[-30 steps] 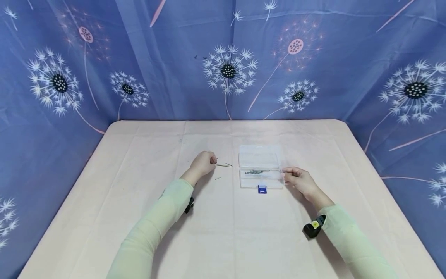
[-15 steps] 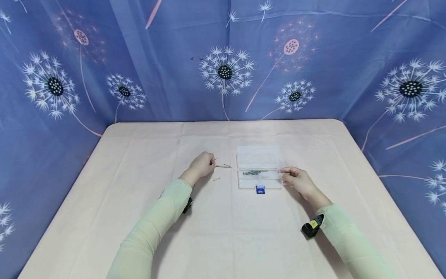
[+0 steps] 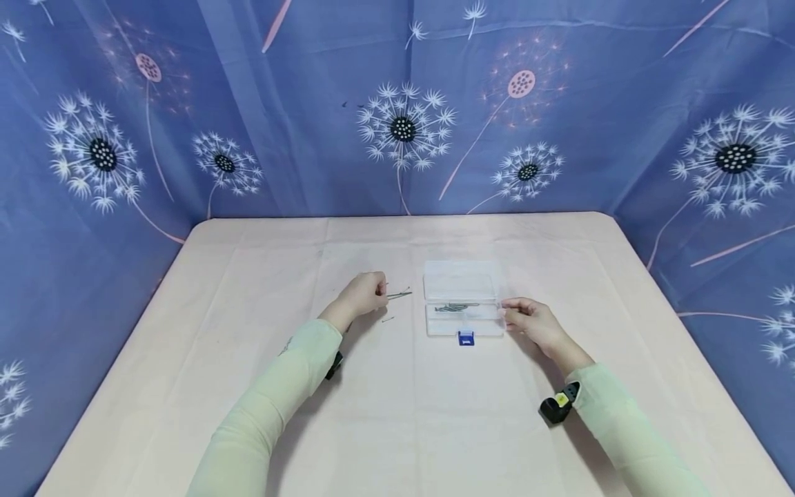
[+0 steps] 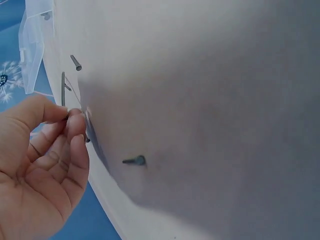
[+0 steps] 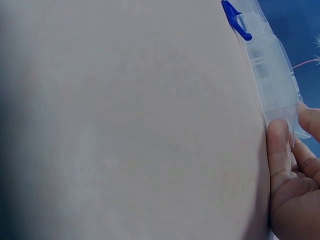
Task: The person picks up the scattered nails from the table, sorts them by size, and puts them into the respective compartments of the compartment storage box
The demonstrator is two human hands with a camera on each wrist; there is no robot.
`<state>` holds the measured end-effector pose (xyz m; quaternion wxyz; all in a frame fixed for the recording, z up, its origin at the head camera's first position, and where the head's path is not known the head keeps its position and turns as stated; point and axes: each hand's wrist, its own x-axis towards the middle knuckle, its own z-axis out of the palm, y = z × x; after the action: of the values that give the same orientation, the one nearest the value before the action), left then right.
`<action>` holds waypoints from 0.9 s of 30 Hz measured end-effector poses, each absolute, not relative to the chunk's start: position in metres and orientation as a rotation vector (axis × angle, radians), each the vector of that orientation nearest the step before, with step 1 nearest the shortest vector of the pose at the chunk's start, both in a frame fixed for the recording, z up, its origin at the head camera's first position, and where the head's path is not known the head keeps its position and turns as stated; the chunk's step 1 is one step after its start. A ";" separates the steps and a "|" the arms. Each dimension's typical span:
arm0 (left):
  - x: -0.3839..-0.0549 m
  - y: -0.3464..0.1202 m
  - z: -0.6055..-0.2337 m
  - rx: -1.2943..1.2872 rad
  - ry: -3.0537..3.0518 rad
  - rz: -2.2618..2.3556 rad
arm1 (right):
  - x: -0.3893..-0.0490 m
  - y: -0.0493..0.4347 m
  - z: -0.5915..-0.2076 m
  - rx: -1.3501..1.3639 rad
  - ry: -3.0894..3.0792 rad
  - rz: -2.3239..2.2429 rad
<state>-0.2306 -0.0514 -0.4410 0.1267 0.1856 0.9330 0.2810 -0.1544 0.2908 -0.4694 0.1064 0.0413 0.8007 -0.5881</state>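
Note:
My left hand point(image 3: 363, 293) pinches a long thin metal screw point(image 4: 63, 90) between thumb and fingertips, low over the table. Its shaft points right, toward the box, in the head view. A short screw point(image 3: 388, 319) lies just in front of this hand. The left wrist view shows another loose screw point(image 4: 76, 63) past the fingertips and a thick-headed one point(image 4: 134, 160) nearer the wrist. A clear plastic box point(image 3: 462, 279) lies with its lid back and a blue latch point(image 3: 466, 338) in front. My right hand point(image 3: 537, 324) grips the box's right end between thumb and fingers.
Several long dark screws point(image 3: 456, 307) lie together in the box's back compartment. A pale pink cloth covers the table point(image 3: 373, 414). Blue dandelion-print curtain point(image 3: 298, 138) stands at the back and both sides.
The screw in my left hand has tilted slightly, its far tip now pointing a little more toward the back. The right hand and the box stay as they were.

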 end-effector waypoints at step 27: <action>-0.217 -0.031 -0.431 0.325 2.424 1.489 | -0.156 0.291 -0.471 0.116 2.351 -1.751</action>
<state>-0.2166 -0.0311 -0.4311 0.1388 0.1126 0.8384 0.5150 -0.1559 0.2915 -0.4713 0.1037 0.0393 0.7971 -0.5937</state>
